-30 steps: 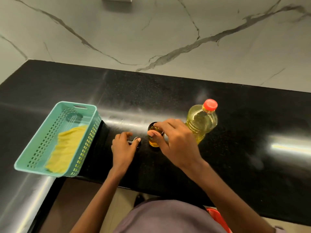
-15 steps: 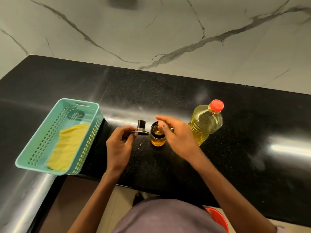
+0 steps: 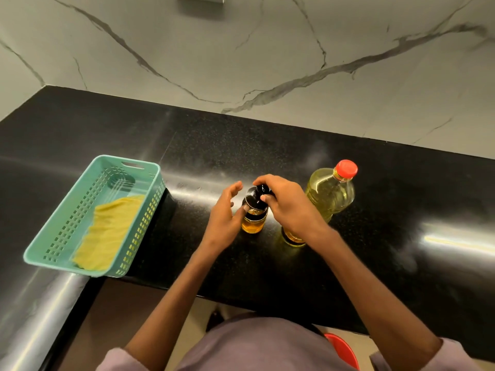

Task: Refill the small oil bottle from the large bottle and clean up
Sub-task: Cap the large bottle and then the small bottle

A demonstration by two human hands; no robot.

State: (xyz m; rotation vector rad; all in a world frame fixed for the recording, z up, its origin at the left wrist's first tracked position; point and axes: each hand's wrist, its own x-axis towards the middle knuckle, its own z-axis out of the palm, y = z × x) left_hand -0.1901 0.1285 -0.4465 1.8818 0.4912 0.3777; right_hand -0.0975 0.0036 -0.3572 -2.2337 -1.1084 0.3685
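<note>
On small bottle [image 3: 254, 218]: cap [image 3: 258, 195] now; R hand [image 3: 288, 204] pinching; earlier off.

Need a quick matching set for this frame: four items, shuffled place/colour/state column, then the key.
1. small oil bottle
2. large bottle
3. yellow cloth
4. basket

A. red cap on
B. teal, at counter's left edge
C. lying in the basket
D. black cap being fitted by right hand

Pairs: 1-D, 2-A, 3-C, 4-B

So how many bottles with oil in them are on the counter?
2. The small oil bottle stands between the two hands, its black cap on top. The large bottle with a red lid stands to its right, partly behind the right hand. None seems hidden.
</note>
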